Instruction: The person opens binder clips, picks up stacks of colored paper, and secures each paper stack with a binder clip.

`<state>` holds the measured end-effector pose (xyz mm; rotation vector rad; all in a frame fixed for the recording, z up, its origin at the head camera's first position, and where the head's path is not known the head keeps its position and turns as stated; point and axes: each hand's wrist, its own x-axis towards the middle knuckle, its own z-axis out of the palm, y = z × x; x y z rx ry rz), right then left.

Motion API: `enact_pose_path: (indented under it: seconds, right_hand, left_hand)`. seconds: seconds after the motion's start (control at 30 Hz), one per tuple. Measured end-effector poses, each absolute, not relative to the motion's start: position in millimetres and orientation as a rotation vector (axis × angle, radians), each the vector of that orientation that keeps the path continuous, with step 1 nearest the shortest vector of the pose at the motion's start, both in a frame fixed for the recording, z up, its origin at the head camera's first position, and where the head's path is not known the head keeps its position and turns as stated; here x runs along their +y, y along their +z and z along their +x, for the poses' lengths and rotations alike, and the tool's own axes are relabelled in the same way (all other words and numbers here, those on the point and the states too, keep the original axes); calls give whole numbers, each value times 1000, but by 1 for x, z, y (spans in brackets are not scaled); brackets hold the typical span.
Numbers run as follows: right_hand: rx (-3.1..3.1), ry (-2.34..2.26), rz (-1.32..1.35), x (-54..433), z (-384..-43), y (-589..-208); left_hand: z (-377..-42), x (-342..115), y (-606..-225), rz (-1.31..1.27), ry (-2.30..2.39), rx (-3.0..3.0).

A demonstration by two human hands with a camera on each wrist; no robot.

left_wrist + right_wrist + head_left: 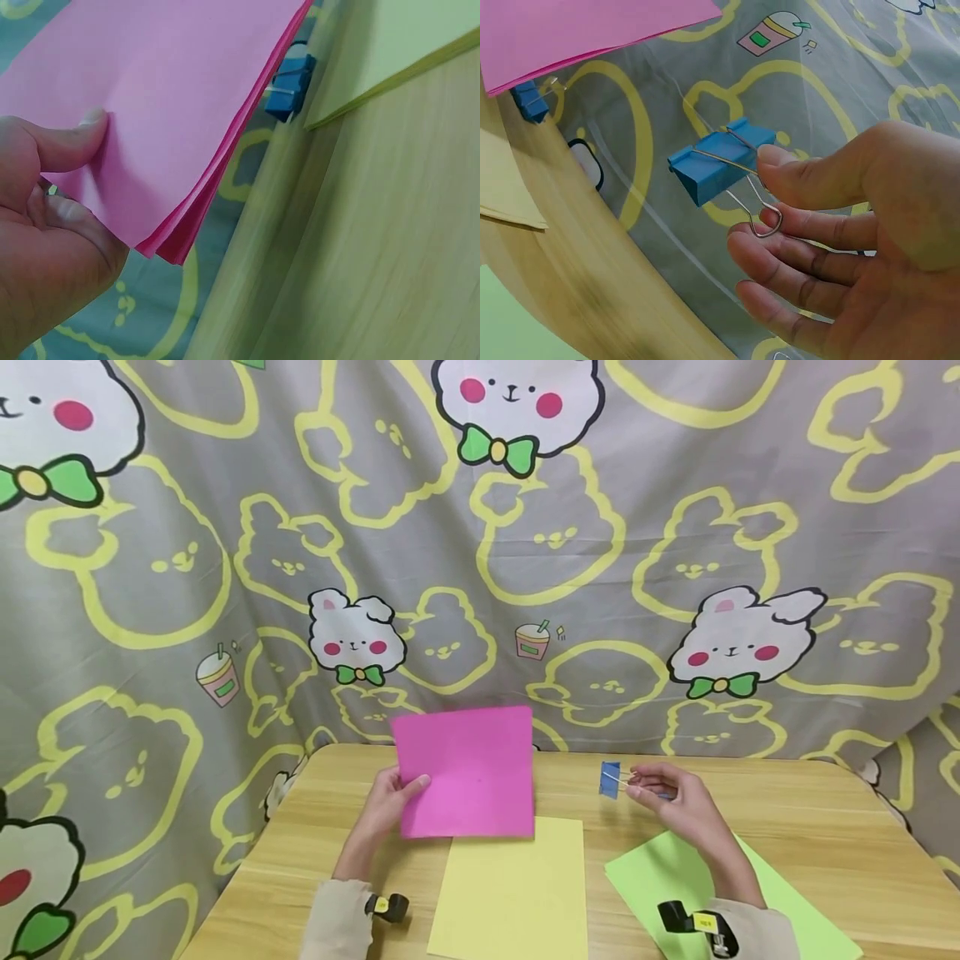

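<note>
My left hand [390, 802] holds a stack of pink paper [472, 768] by its left edge, thumb on the front face. The sheets stand tilted above the table, and their lower edges fan apart slightly in the left wrist view. My right hand [675, 797] pinches a blue binder clip [720, 161] by its wire handles, thumb on one handle and fingers at the other. The clip is off the table, to the right of the pink paper and apart from it. Another blue binder clip [531, 101] sits near the far table edge, hidden behind the pink paper in the head view.
A yellow paper stack [517, 893] lies on the wooden table [300, 827], partly below the pink sheets. Green paper [787, 893] lies at an angle under my right forearm. Behind the table hangs a patterned curtain [450, 552].
</note>
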<state>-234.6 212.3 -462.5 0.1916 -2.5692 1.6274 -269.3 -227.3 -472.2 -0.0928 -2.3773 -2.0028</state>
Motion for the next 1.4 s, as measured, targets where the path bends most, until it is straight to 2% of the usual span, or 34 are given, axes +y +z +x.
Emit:
enact_pose_path:
  seconds: [1.4]
  right_hand:
    - [-2534, 1768, 329, 206, -238, -470]
  left_hand:
    - [-265, -197, -482, -318, -2101, -2394]
